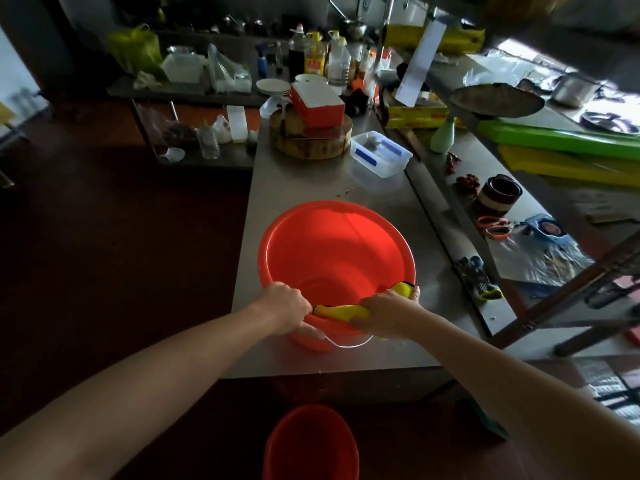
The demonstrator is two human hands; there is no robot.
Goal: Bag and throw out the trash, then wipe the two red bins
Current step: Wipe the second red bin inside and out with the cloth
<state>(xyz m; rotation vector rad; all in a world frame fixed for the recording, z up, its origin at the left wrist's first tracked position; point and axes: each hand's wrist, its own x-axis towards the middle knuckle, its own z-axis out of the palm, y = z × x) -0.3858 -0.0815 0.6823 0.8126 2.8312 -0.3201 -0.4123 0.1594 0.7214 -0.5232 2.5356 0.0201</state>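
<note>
Just left of centre frame, left hand [287, 308] curls tight over the near rim of the round, glossy red plastic bin [332, 247]. Soft yellow cloth [341, 311] drapes that rim, right hand [384, 311] clamped on it. Bin sits on the dull steel table [311, 181]; second red bin [311, 441] stands bottom centre on the dark floor [121, 237], bottles [315, 57] crowded upper centre.

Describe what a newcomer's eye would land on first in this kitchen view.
The large bright red plastic bucket on the steel counter, centre frame, dominates. At its near rim, the left hand grips the edge while the right hand holds a yellow cloth against it. A second red bucket stands on the dark floor below.
</note>
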